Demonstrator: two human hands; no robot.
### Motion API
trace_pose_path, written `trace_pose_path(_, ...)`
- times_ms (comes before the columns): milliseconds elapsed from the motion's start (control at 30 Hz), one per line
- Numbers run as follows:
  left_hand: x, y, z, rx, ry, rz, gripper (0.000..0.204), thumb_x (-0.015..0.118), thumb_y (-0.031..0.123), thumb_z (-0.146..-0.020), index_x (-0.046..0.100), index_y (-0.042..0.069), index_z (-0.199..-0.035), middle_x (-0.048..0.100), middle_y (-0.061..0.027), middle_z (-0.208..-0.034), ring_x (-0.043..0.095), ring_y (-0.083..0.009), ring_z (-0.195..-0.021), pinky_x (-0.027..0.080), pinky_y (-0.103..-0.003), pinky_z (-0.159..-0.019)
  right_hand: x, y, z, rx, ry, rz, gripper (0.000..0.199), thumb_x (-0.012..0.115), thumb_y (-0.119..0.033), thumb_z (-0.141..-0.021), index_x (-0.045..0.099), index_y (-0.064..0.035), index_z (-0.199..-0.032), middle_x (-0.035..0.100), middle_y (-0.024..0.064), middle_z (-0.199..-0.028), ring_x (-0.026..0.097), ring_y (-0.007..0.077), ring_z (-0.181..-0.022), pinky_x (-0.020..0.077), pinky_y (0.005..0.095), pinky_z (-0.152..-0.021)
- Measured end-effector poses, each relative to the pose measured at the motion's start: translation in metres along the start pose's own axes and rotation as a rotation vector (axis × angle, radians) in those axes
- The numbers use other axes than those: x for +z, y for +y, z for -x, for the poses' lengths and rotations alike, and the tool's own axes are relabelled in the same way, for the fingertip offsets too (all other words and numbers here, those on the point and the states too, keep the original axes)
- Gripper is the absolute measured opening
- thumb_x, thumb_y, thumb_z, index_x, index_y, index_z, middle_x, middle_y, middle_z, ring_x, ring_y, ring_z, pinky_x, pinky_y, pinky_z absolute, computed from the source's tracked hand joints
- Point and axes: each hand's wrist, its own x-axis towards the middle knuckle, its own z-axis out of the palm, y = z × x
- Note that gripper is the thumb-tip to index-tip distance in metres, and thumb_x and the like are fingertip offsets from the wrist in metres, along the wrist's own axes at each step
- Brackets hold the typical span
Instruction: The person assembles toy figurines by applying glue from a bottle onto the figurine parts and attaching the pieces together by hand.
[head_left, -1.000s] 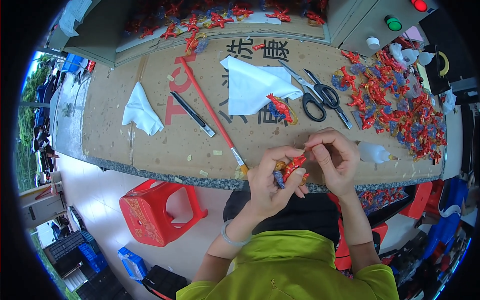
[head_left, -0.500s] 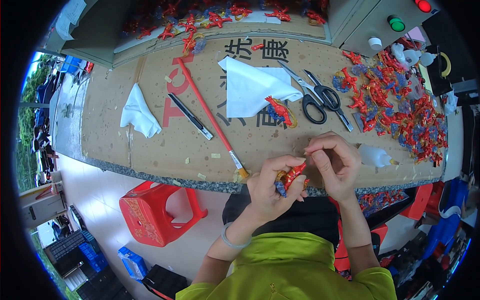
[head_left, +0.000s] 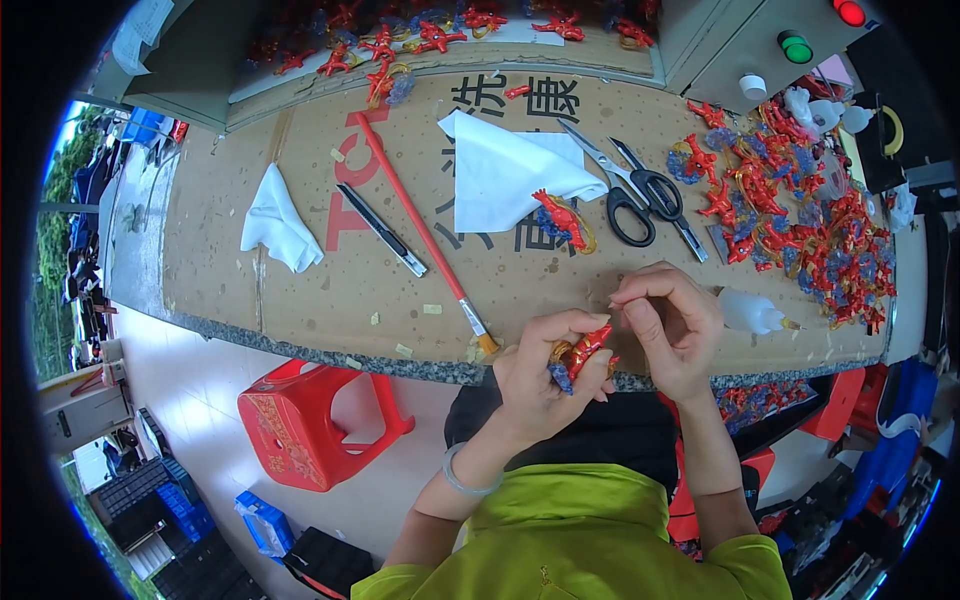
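Observation:
Closed around a small glossy red figurine (head_left: 588, 347) with a translucent blue-violet part is my left hand (head_left: 535, 380), close to the table's front edge. Just to its right, my right hand (head_left: 675, 330) is raised with thumb and forefinger pinched together. Whatever the pinch holds, if anything, is too small to make out. A similar red figurine (head_left: 563, 218) lies beyond my hands, beside a folded white cloth (head_left: 490, 185). Black-handled scissors (head_left: 630, 210) rest right of the cloth. A small translucent squeeze bottle (head_left: 750, 312) lies on its side by my right hand.
Many red figurines (head_left: 770, 180) are heaped at the right, others in the booth (head_left: 435, 40) behind. A cutter knife (head_left: 380, 228), a red-handled brush (head_left: 415, 215) and a second white cloth (head_left: 280, 222) lie on the cardboard (head_left: 210, 250). A red stool (head_left: 290, 425) stands below left.

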Motion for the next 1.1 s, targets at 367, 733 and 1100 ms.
trace_pose_path(367,-0.0008,-0.0009,0.0015,0.000,-0.003,-0.013,0.031,0.059,-0.010,-0.084,0.046,-0.004,-0.112,0.064,-0.0129,-0.074,0.068,-0.0170,-0.057,0.052,-0.023,-0.046,0.0009,-0.0002,0.0000,0.012,0.003,-0.008,0.004,0.064,0.000,-0.085,0.065,0.0027,-0.086,0.065,0.0103,-0.081,0.061,0.0187,-0.072,0.0476,0.0272,-0.065)
trace_pose_path(733,-0.0018,-0.0027,0.0033,-0.001,-0.012,-0.022,0.030,0.058,-0.009,-0.084,0.046,-0.003,-0.111,0.064,-0.0135,-0.075,0.067,-0.0169,-0.056,0.052,-0.023,-0.046,0.0007,0.0015,0.0001,-0.015,-0.003,-0.010,0.003,0.064,0.000,-0.084,0.066,0.0023,-0.086,0.065,0.0097,-0.081,0.059,0.0167,-0.069,0.0456,0.0253,-0.061)
trace_pose_path(1100,0.0001,-0.0028,0.0055,-0.076,0.086,0.092,0.030,0.064,-0.004,-0.085,0.051,-0.002,-0.112,0.063,-0.0082,-0.074,0.066,-0.0125,-0.056,0.051,-0.022,-0.044,0.0013,0.0009,-0.0005,-0.019,-0.005,-0.004,0.004,0.064,0.000,-0.084,0.066,0.0021,-0.087,0.065,0.0095,-0.080,0.059,0.0167,-0.069,0.0454,0.0254,-0.061)
